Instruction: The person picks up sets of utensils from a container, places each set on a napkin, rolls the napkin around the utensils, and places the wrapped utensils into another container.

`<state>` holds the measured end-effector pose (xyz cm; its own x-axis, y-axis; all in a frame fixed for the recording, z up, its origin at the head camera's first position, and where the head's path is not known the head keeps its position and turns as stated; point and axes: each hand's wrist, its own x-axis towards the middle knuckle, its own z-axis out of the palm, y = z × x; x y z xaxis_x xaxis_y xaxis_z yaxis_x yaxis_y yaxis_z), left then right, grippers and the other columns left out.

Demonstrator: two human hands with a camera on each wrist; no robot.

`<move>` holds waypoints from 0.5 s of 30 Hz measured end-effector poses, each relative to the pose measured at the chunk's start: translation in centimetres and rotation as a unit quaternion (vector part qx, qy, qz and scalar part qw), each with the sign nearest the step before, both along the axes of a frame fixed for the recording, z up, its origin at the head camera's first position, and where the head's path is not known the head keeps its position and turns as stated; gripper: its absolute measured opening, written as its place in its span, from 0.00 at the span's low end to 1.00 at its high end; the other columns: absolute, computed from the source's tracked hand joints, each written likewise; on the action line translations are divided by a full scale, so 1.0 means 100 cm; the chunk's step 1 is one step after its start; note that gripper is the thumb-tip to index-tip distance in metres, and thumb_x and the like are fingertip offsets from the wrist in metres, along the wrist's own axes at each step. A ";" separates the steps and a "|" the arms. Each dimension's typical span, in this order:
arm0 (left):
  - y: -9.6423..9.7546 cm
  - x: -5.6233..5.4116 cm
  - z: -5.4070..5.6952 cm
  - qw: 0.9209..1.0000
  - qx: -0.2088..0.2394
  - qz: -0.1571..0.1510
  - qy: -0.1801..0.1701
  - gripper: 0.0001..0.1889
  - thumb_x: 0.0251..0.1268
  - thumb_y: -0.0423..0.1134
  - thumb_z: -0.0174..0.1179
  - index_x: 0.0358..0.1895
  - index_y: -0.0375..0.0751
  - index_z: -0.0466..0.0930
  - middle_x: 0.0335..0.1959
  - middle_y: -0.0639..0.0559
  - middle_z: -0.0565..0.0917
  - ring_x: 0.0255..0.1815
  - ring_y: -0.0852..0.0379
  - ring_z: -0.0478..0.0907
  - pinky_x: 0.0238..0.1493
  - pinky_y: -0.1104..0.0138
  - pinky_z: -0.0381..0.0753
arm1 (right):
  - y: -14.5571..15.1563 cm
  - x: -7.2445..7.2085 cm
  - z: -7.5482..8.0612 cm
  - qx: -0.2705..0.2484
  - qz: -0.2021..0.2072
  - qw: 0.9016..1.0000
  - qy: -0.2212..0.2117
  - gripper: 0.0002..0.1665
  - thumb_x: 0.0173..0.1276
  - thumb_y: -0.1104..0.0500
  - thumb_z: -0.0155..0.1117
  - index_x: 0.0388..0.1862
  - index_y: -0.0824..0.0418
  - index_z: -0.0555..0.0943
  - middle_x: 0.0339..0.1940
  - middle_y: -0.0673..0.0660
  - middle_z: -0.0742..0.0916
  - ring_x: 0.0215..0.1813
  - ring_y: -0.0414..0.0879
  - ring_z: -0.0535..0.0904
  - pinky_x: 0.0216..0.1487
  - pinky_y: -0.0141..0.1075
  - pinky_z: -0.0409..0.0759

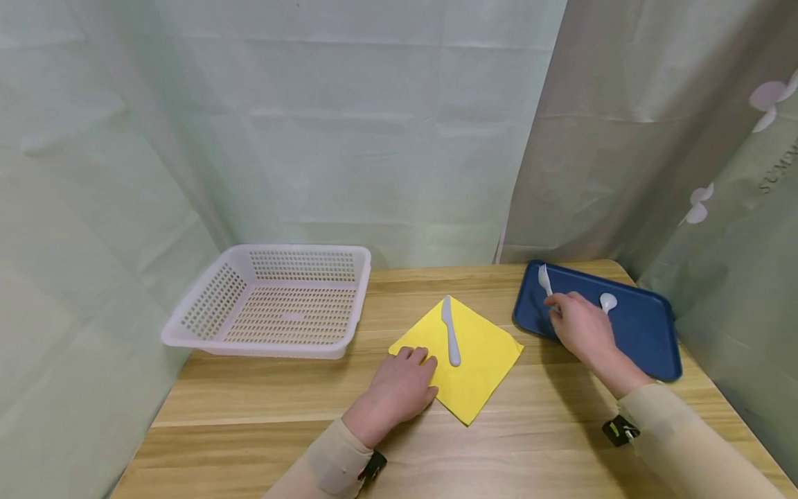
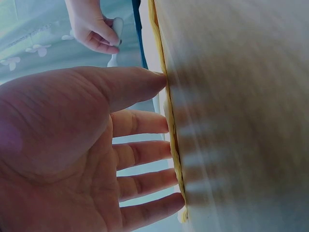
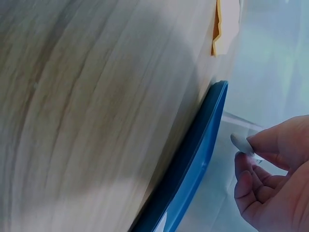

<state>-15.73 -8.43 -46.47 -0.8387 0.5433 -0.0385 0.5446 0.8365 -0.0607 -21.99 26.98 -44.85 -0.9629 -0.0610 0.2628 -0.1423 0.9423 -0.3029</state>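
left hand (image 1: 399, 387): spread, fingertips at yellow napkin (image 1: 483, 353) edge, probably steadying it | knife (image 1: 451, 339): lying on napkin | right hand (image 1: 582, 324): pinching fork (image 1: 544, 278) by handle over blue tray (image 1: 642, 336), leaving tines free | spoon (image 1: 607, 302): on tray

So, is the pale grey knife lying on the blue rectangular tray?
No, the pale grey knife lies on the yellow square napkin.

Yellow napkin (image 1: 479, 357); grey knife (image 1: 450, 331); blue tray (image 1: 641, 331); white fork (image 1: 544, 278).
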 end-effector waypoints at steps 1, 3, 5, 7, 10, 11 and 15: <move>0.000 0.000 0.000 1.000 0.000 0.000 0.000 0.23 0.78 0.55 0.69 0.66 0.46 0.85 0.65 0.47 0.83 0.65 0.44 0.80 0.59 0.52 0.85 | -0.001 0.000 0.000 0.000 0.000 1.000 -0.001 0.14 0.78 0.66 0.66 0.58 0.67 0.89 0.51 0.70 0.88 0.37 0.60 0.84 0.34 0.56 0.83; 0.000 0.000 0.000 1.000 0.000 0.001 -0.002 0.23 0.78 0.55 0.69 0.66 0.46 0.85 0.65 0.47 0.83 0.65 0.44 0.80 0.58 0.52 0.85 | -0.003 0.001 0.000 0.001 0.002 1.000 -0.001 0.14 0.78 0.66 0.66 0.59 0.67 0.89 0.51 0.70 0.88 0.36 0.58 0.83 0.34 0.54 0.83; 0.000 0.000 0.000 1.000 0.000 0.002 -0.003 0.23 0.77 0.55 0.69 0.66 0.46 0.85 0.66 0.47 0.83 0.65 0.44 0.80 0.58 0.52 0.85 | -0.005 0.001 0.000 0.000 0.004 1.000 -0.002 0.14 0.79 0.66 0.66 0.59 0.67 0.89 0.50 0.69 0.88 0.35 0.57 0.82 0.32 0.52 0.82; 0.001 -0.001 0.000 1.000 0.000 0.003 -0.004 0.23 0.77 0.55 0.69 0.65 0.45 0.85 0.65 0.47 0.83 0.65 0.44 0.80 0.58 0.52 0.85 | -0.008 0.002 0.001 -0.001 0.008 1.000 -0.001 0.14 0.79 0.66 0.66 0.59 0.68 0.89 0.50 0.69 0.88 0.34 0.55 0.82 0.31 0.50 0.81; 0.001 0.000 0.000 1.000 0.001 0.004 -0.004 0.23 0.77 0.54 0.69 0.65 0.45 0.85 0.65 0.47 0.83 0.65 0.44 0.80 0.59 0.52 0.85 | -0.012 0.004 0.003 -0.005 0.015 1.000 0.004 0.14 0.78 0.66 0.67 0.58 0.68 0.89 0.50 0.69 0.88 0.34 0.55 0.82 0.31 0.49 0.81; 0.001 0.000 0.000 1.000 0.001 0.004 -0.005 0.23 0.77 0.54 0.69 0.65 0.45 0.85 0.65 0.47 0.83 0.65 0.44 0.80 0.59 0.52 0.85 | -0.013 0.004 0.004 -0.007 0.017 1.000 0.005 0.14 0.78 0.67 0.67 0.58 0.68 0.89 0.50 0.69 0.88 0.35 0.56 0.82 0.31 0.49 0.81; 0.001 0.000 0.000 1.000 0.000 0.006 -0.006 0.24 0.78 0.55 0.69 0.66 0.45 0.84 0.66 0.47 0.82 0.66 0.44 0.79 0.59 0.51 0.85 | -0.020 0.005 0.006 -0.020 0.025 0.999 0.008 0.14 0.79 0.67 0.66 0.58 0.67 0.90 0.50 0.69 0.88 0.36 0.56 0.83 0.31 0.49 0.81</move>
<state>-15.74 -8.34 -46.43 -0.8445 0.5333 -0.0490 0.5354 0.8429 -0.0531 -21.48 24.97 -44.26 -0.9545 -0.0985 0.2815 -0.1946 0.9209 -0.3378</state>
